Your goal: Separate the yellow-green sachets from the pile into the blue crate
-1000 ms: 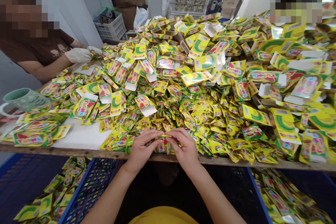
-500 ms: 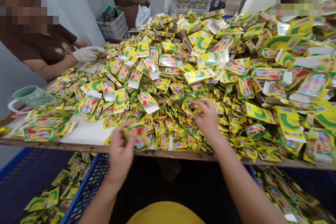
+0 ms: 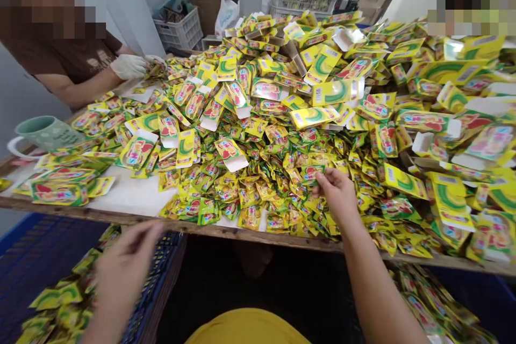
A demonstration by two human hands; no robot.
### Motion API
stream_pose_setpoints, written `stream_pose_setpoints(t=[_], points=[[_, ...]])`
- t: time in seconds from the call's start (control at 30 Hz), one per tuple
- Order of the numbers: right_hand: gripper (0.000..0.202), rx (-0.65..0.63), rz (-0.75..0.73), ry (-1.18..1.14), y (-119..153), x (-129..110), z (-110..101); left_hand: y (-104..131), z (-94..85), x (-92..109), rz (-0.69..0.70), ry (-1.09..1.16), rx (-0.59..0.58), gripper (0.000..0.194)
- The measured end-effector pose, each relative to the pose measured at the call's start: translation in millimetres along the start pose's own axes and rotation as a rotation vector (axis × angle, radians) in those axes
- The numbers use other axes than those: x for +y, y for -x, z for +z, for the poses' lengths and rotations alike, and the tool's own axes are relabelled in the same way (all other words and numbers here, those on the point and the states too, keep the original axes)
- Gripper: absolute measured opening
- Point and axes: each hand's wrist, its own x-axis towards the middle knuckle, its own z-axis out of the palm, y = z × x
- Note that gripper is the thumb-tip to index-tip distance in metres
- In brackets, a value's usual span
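My right hand (image 3: 338, 196) is over the middle of the table, its thumb and fingers pinching a small green and yellow candy packet (image 3: 309, 174). Around it lies a dense heap of similar shiny packets (image 3: 258, 191). Blurred by motion, my left hand (image 3: 124, 263) hangs below the table edge at the lower left, above a blue crate (image 3: 36, 247). Its fingers look stretched and apart, with nothing visible in them. Yellow and green boxes and packs (image 3: 60, 301) lie in that crate.
Printed cartons (image 3: 338, 91), several with open flaps, pile up at the back and right. A mug (image 3: 50, 134) stands at the left by stacked boxes. Across the left corner, a person's gloved hand (image 3: 129, 66) handles packets. Another blue crate (image 3: 463, 279) sits below the right edge.
My left hand has moved left and down from the table edge, and the small box it held is gone from it. My right hand has shifted right and now pinches a packet.
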Motion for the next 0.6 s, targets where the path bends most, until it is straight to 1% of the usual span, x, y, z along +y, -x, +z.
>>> stream_pose_setpoints(t=[0.07,0.1,0.13,0.17,0.23,0.27,0.3,0.33,0.37,0.4,0.43,0.5,0.53,0.6], points=[[0.032,-0.047,0.116,-0.029,8,7,6,14,64.2,58,0.039,0.259,-0.382,0.021],[0.03,-0.069,0.147,-0.021,11,10,9,19,95.8,83,0.039,0.393,-0.564,0.02],[0.028,-0.086,0.16,-0.008,14,12,13,22,126.0,104,0.052,0.483,-0.684,0.02],[0.027,-0.102,0.162,0.004,17,13,15,23,154.0,121,0.057,0.505,-0.724,0.021],[0.026,-0.126,0.163,0.007,23,15,17,22,201.0,144,0.077,0.413,-0.71,0.026],[0.026,-0.132,0.162,-0.004,25,15,16,19,219.1,151,0.094,0.364,-0.678,0.025],[0.027,-0.131,0.16,-0.022,28,15,14,17,233.2,156,0.114,0.325,-0.645,0.022],[0.029,-0.123,0.158,-0.046,29,16,12,14,243.2,159,0.136,0.304,-0.614,0.017],[0.031,-0.111,0.157,-0.072,31,16,8,12,249.3,161,0.157,0.298,-0.589,0.01],[0.033,-0.097,0.156,-0.099,32,17,5,10,251.9,162,0.176,0.293,-0.565,0.003],[0.035,-0.084,0.154,-0.125,32,17,1,10,251.3,162,0.195,0.286,-0.542,0.003],[0.037,-0.054,0.145,-0.182,33,15,-4,10,243.2,158,0.208,0.311,-0.515,0.008],[0.037,-0.033,0.144,-0.235,34,12,-5,11,237.1,156,0.189,0.358,-0.518,0.009],[0.037,0.01,0.157,-0.386,37,5,-4,16,224.0,149,0.091,0.52,-0.555,0.012]])
